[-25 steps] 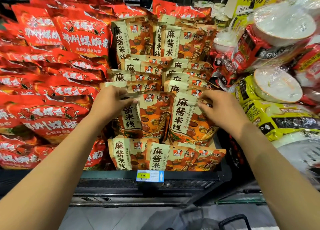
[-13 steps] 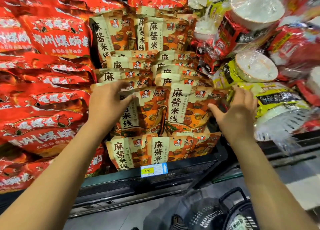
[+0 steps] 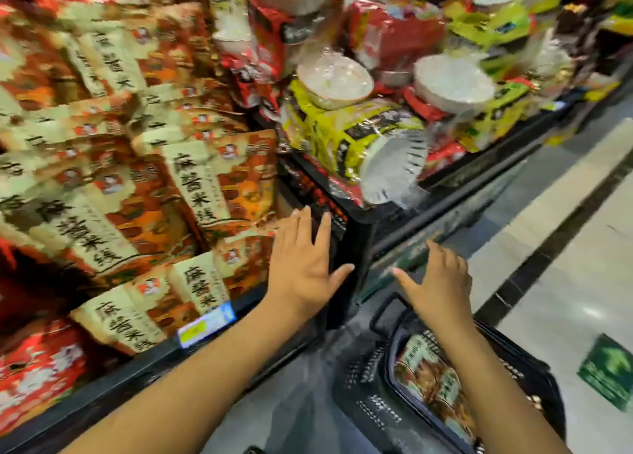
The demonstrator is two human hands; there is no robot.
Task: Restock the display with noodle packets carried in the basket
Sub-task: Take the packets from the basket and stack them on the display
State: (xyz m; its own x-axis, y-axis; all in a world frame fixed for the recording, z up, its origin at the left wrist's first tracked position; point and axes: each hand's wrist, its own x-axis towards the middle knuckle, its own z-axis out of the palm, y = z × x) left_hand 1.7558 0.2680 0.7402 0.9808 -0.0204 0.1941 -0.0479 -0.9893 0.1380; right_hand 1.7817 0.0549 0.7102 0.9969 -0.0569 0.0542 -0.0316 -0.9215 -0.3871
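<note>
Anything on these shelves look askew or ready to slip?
Yes: the yellow bundle right of the orange noodle packets tilts forward, its wrapped bowl overhanging the black shelf edge. Motion blur hides finer detail.

The person's left hand [image 3: 301, 265] was bare, with slim fingers and short nails. The left arm [image 3: 205, 368] was bare too, all the way from the wrist to the bottom edge. The right hand [image 3: 442, 282] was bare and looked a bit blurry, so its nails were hard to see. The right arm [image 3: 496, 385] was bare as well, smooth and plain.
</note>
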